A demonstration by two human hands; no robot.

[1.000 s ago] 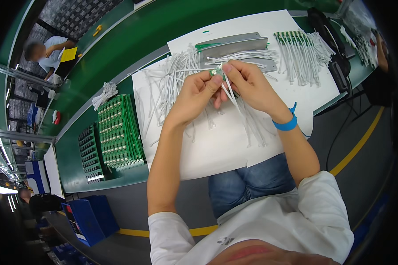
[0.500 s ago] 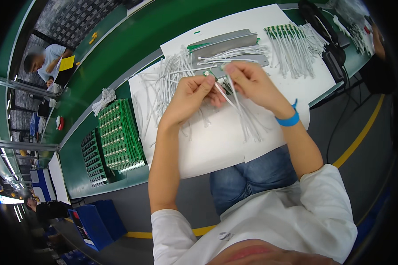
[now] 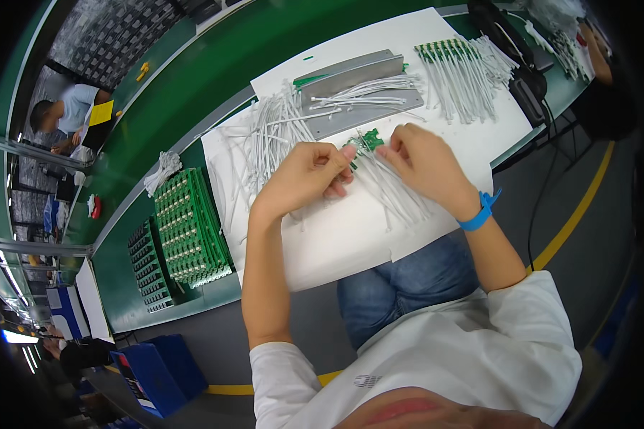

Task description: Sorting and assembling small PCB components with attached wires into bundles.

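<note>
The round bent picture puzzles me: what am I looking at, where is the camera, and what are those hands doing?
The camera sits on a person's head and looks down, so straight edges bend. No machine here: the left hand and right hand are the person's own. Together their fingers pinch a small green part with thin white wires trailing from it. Under them lies a white sheet on a green bench. Around are loose white wires, a grey metal tray, a finished row of wired parts and green circuit boards.
</note>
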